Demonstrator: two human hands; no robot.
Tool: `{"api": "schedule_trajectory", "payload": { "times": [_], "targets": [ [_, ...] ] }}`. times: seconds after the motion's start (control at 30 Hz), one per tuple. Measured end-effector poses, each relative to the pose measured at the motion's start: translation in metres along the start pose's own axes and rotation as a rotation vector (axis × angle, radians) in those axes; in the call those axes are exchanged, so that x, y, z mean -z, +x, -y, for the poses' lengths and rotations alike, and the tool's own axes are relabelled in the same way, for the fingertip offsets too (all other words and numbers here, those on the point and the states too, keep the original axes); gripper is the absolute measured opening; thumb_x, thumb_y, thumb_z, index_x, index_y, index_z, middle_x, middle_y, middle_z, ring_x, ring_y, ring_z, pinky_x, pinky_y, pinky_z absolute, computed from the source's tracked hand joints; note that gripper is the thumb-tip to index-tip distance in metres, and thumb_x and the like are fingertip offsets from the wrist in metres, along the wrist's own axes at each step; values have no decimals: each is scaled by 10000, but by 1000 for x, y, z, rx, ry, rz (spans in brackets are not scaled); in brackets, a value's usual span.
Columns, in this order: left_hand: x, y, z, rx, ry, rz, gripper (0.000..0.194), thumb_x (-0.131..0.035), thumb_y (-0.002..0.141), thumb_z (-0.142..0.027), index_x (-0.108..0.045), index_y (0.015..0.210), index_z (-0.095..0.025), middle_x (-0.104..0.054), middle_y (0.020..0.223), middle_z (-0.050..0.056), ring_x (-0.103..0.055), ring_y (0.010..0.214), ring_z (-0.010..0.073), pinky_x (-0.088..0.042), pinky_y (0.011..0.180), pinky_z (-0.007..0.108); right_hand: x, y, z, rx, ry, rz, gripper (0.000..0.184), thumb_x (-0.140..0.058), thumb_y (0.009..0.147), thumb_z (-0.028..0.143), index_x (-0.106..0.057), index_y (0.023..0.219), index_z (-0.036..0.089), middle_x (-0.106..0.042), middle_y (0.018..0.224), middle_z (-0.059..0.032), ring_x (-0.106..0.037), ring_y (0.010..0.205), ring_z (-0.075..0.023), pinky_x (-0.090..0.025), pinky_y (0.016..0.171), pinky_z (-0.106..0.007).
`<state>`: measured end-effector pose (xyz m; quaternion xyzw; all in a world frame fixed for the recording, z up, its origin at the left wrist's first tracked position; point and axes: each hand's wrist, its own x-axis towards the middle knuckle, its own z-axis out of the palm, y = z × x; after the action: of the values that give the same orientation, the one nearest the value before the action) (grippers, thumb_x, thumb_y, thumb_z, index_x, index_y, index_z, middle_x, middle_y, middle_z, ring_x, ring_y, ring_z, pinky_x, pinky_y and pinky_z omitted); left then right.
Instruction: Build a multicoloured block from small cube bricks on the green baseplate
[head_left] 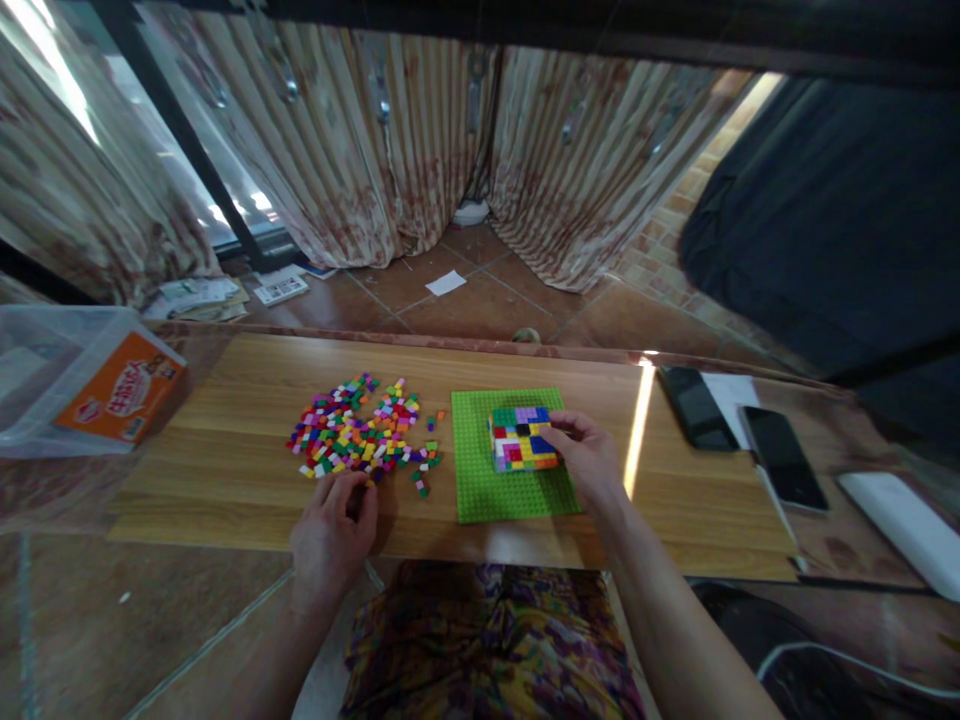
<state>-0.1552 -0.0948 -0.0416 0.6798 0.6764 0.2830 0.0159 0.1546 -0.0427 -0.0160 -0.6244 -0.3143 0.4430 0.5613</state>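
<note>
A green studded baseplate (480,500) lies on the wooden board. On it stands a low block of many-coloured toy building bricks (517,445), with red, yellow, blue, purple and black pieces on top. My right hand (592,465) reaches in from the right, its thumb and fingers closed at the block's right edge and top corner. A loose pile of small coloured bricks (352,425) spreads left of the baseplate. At the pile's near edge, my left hand (334,525) has thumb and forefinger pinched, with a small yellow-orange brick (370,483) at the fingertips.
A clear plastic box (45,400) with an orange label stands at the far left. Two dark phones (697,410) (784,458) and a white oblong object (904,530) lie at the right. Curtains (420,150) hang beyond the table. Patterned cloth (487,640) covers my lap.
</note>
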Motion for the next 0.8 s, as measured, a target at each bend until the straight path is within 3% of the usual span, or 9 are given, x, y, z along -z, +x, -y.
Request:
{"api": "schedule_trajectory", "payload": {
  "times": [0.3,0.4,0.5,0.6,0.8],
  "targets": [
    [5,2,-3,79,-85,26,199,-534,866,-335,-660,911,-187,-680,945,58,-648,768,182,-471,652,269,0,4,-3,13,-69,1,349,-819,544,350,-696,816,170,-715,755,-29,-646,631,-149,-559,619,-302],
    [13,4,-8,152,-259,38,210,-562,837,-364,-657,873,-180,-672,923,62,-640,794,190,-482,698,280,6,3,-5,2,-7,-10,401,-828,552,383,-694,863,169,-720,794,-34,-652,654,-153,-553,625,-306],
    [22,6,-23,287,-521,88,219,-623,790,-384,-654,868,-181,-665,864,40,-623,781,179,-481,715,276,13,-5,-5,87,36,-108,358,-785,645,426,-694,893,185,-727,818,-36,-657,679,-155,-548,636,-309],
    [23,7,-51,451,-834,222,239,-672,755,-393,-668,864,-179,-661,800,15,-599,748,155,-461,695,253,14,-25,0,185,5,-79,247,-744,731,401,-710,878,205,-730,824,-36,-668,727,-166,-552,697,-327],
    [10,13,-119,644,-1323,618,298,-781,678,-415,-693,783,-150,-572,623,-26,-462,572,70,-352,571,195,4,-79,18,446,-261,281,154,-632,872,307,-727,990,278,-709,999,-36,-655,939,-174,-530,805,-314]
  ]
}}
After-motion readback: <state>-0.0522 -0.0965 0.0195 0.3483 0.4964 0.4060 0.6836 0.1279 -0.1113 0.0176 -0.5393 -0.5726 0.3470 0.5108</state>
